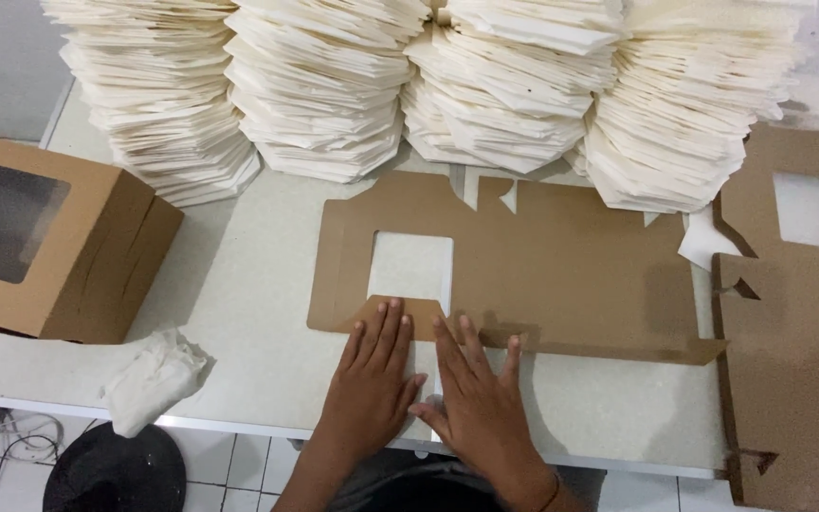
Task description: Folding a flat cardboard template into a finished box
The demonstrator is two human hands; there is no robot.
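While one finished box (49,251) sits at the table's (239,284) left, both hands, left (372,379) and right (476,398), press fingers spread flat on a blank (542,275) lying mid-table. Only its near flap looks folded, so most folding's left, plus more blanks (798,360) on the right.

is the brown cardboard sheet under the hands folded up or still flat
Mostly flat: the cardboard sheet lies spread on the table, with only its near edge flap folded over under the left hand and right hand.

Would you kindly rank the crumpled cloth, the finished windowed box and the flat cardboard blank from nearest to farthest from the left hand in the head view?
1. Flat cardboard blank: under the left hand's fingers, touching.
2. Crumpled cloth: to the left, at the table's front edge.
3. Windowed box: far left, behind the cloth.
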